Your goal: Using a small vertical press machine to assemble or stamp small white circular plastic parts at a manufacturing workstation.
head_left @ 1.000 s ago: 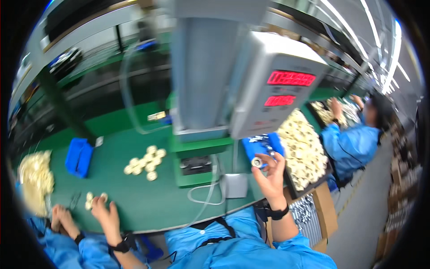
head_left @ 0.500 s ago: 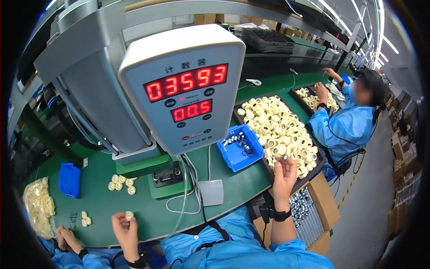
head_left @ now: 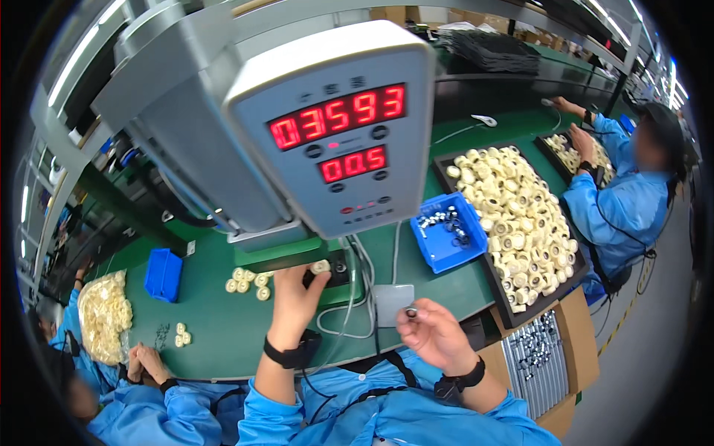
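My left hand (head_left: 296, 296) is closed on a round cream plastic cap (head_left: 320, 266), pinched between thumb and fingers. It is at the black fixture (head_left: 340, 269) on the green base, under the head of a bench press (head_left: 216, 141); its fingertips are partly hidden. My right hand (head_left: 437, 336) pinches a small metal ring (head_left: 410, 313) above a light grey square pad (head_left: 394, 299). Beyond it, a blue bin (head_left: 446, 256) holds several loose metal rings. A large black tray (head_left: 500, 291) to the right is heaped with cream caps (head_left: 524, 215).
The press's white display box (head_left: 335, 119) with red digits looms over the bench. Cables (head_left: 364, 297) curl beside the pad. A carton (head_left: 580, 338) of metal parts stands right. Left are loose caps (head_left: 242, 281), another blue bin (head_left: 163, 275) and a bagged heap (head_left: 105, 316). Co-workers (head_left: 621, 193) sit nearby.
My left hand has carried the cream cap from the bench's near edge to the press fixture. My right hand has come left from over the tray, bringing the metal ring. The view has shifted.
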`<state>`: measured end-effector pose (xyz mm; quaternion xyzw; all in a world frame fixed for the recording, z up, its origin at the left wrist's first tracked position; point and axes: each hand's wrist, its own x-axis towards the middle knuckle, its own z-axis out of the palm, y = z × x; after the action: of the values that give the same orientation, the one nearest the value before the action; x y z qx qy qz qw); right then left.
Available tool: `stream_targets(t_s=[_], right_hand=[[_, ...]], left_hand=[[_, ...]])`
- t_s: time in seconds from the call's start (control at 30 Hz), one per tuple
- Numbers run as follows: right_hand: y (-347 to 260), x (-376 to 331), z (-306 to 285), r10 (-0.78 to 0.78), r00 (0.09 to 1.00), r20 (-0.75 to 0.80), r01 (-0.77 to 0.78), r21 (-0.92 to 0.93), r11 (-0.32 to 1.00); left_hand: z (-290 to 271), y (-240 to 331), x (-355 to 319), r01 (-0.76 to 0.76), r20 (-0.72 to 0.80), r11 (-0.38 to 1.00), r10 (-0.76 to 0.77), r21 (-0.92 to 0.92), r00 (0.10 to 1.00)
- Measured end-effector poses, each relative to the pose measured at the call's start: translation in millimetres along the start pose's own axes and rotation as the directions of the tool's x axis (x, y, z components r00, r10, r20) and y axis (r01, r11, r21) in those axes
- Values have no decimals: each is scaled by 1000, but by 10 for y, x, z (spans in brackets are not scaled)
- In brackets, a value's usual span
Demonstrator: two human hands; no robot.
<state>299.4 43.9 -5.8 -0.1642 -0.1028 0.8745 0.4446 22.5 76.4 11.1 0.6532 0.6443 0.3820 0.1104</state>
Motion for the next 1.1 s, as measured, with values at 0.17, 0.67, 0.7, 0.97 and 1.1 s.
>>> stream_targets(t_s=[0.17,0.67,0.7,0.97,1.1], right_hand=[[38,43,66,107,987,118,-115,64,991],[239,340,328,-154,975,163,220,-573,790],[259,351,331,-157,975,160,222,-590,776],[400,697,489,-322,911,259,347,-902,257],[382,1052,875,-333,834,440,370,-894,-255]], left_hand=[[-67,-33,92,162,142,981,-146,-108,979],[22,-333,164,244,207,948,-202,-205,957],[24,-347,163,224,185,952,-187,-210,965],[-278,-65,-43,35,182,999,-38,19,983],[-305,-137,-349,120,51,985,-115,-120,992]])
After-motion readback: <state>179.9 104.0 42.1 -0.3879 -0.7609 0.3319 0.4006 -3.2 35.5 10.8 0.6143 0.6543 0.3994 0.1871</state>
